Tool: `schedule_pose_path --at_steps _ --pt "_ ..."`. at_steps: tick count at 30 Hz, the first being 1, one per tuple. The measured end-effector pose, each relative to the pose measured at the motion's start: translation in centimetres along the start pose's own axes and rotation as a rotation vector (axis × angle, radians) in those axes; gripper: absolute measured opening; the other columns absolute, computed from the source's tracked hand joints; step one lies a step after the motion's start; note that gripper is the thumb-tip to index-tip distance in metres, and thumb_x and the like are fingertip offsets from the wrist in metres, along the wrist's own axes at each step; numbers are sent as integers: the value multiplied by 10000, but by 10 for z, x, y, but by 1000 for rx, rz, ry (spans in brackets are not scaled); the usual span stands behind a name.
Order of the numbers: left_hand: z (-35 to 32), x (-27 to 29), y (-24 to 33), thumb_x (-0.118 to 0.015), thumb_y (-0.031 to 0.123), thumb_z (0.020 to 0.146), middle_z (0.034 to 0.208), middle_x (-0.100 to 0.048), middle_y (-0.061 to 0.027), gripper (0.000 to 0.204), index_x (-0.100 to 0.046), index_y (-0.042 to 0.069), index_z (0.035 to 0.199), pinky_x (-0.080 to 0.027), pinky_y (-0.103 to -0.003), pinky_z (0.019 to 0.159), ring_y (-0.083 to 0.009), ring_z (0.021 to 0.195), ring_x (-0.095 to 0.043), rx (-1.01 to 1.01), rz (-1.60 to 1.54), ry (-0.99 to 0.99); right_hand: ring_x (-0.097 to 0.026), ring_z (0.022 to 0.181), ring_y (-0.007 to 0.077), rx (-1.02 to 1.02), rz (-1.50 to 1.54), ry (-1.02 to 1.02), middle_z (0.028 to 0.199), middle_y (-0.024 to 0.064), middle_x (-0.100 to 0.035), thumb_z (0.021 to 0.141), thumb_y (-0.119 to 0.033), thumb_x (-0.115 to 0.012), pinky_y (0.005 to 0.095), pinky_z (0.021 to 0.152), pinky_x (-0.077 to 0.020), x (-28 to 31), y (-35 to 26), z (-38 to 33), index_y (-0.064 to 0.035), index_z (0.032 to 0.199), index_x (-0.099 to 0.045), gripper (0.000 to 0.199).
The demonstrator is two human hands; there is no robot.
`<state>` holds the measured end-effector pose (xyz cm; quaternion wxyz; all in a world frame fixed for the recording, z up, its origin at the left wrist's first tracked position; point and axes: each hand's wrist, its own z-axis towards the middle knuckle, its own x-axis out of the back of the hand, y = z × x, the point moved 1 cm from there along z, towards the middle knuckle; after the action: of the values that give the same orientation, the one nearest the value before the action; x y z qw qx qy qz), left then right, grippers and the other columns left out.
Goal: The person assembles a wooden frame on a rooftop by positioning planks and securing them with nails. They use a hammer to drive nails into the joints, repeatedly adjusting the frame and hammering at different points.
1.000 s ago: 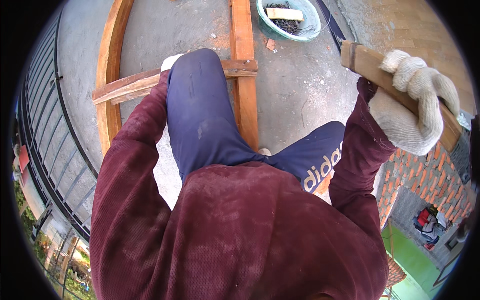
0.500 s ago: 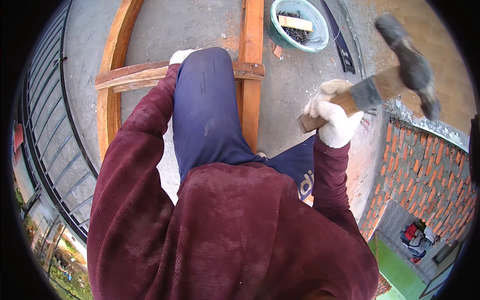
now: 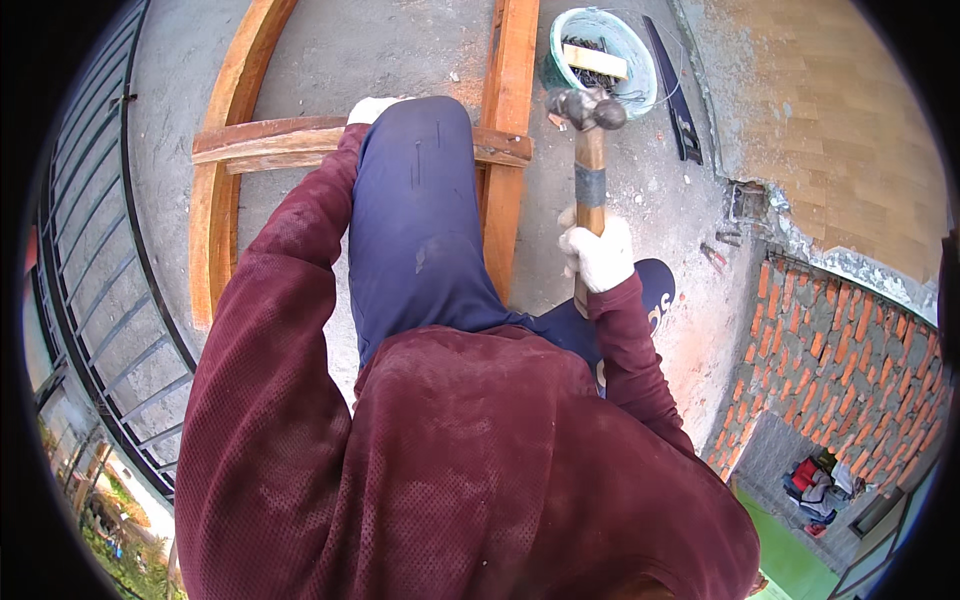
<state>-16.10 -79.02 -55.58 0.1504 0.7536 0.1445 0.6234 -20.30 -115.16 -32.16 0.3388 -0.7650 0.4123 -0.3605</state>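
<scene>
Since 0.5 s ago the hammer (image 3: 589, 150) has swung down from the upper right; its head now sits just beside the wooden frame (image 3: 508, 120). Right hand (image 3: 598, 255), gloved, closed around the handle. Left hand (image 3: 372, 107), gloved, rests on the crossbar (image 3: 270, 143); grip cannot be told. Green bowl (image 3: 604, 45) on the floor holds nails and 1 wood block.

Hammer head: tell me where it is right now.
In the head view the dark metal hammer head is upper right of centre, just right of the orange wooden frame's upright and below the green bucket.
</scene>
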Motion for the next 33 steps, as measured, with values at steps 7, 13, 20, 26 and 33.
schedule_pose_path --at_steps 7,13,20,26,33 --pt "23 -25 -27 -496 388 983 1140 -748 -113 366 -688 229 1252 -553 -435 895 -332 1029 -718 -43 -49 71 -589 747 245 1486 388 -362 822 68 -581 840 -129 -659 454 709 -528 37 -195 -14 -45 1031 -600 217" --pt "1 -7 -4 -515 371 968 1063 -757 -121 331 -716 178 1147 -563 -453 840 -343 954 -727 -86 28 131 -607 581 143 208 -48 -15 697 58 -624 781 -80 -676 302 541 -501 -6 41 5 -51 855 -627 93" --pt "10 -15 -18 -467 393 997 1174 -744 -91 390 -664 239 1297 -555 -442 907 -312 1027 -725 -44 137 50 -604 546 133 308 71 23 702 54 -612 729 -92 -679 271 472 -494 14 -65 -10 45 981 -646 289" --pt "32 -33 -29 -451 365 1018 1137 -749 -107 368 -666 235 1287 -558 -434 887 -323 1002 -726 -69 69 35 -612 697 229 1291 223 -115 797 121 -600 836 -64 -666 383 673 -559 30 -178 -24 4 1070 -578 259" --pt "4 11 10 -468 390 1008 1138 -743 -134 360 -693 196 1210 -558 -448 885 -347 1004 -719 22 60 -28 -533 451 143 -160 -8 -32 648 50 -565 733 -79 -645 294 428 -466 -11 87 11 2 949 -612 233"
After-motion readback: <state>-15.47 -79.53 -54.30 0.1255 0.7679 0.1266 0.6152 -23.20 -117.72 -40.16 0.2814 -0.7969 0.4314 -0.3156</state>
